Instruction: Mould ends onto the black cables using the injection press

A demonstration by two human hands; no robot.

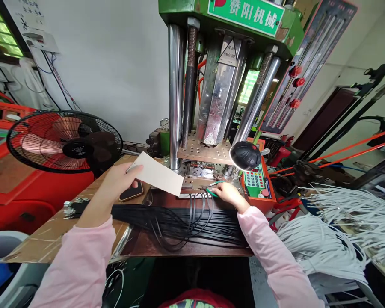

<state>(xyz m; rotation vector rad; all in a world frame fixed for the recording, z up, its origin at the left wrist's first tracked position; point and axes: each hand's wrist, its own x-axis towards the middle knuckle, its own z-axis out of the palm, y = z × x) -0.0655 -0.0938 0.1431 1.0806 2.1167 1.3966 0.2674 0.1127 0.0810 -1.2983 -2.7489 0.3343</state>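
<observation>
Table edge (192, 251) nearest, left hand (122, 177) pinches card (160, 175), right hand (229, 194) grips green-handled tool (212, 193).

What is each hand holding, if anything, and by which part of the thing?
The left hand holds a white rectangular card by its left end; the right hand, a small green-handled tool, apparently by its handles.

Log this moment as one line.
left hand: holds card | right hand: holds green-handled tool at press | black cables: in front of press
</observation>
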